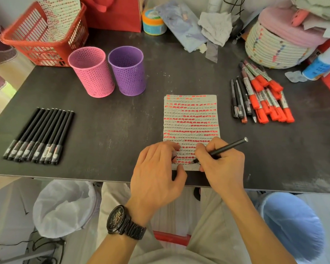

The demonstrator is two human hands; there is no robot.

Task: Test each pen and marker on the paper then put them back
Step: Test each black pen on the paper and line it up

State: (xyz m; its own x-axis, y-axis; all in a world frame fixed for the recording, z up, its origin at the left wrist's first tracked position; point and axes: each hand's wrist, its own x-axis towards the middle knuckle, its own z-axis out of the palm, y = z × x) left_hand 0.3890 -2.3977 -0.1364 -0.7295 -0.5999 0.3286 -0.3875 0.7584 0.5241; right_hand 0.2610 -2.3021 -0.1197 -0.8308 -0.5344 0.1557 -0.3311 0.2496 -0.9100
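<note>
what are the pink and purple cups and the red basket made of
Pink cup and purple cup: even rows of small punched holes, a matte coloured coat and a rolled rim. That suggests painted sheet metal, though moulded plastic is possible. Red basket: probably moulded plastic, judging by its thin lattice ribs, thick rim and slight sheen.

Your dark table (112,130) carries a paper sheet (191,119) near centre, black pens (40,136) left, markers (263,96) right. A pink cup (91,73) and a purple cup (128,71) stand far left.
</note>
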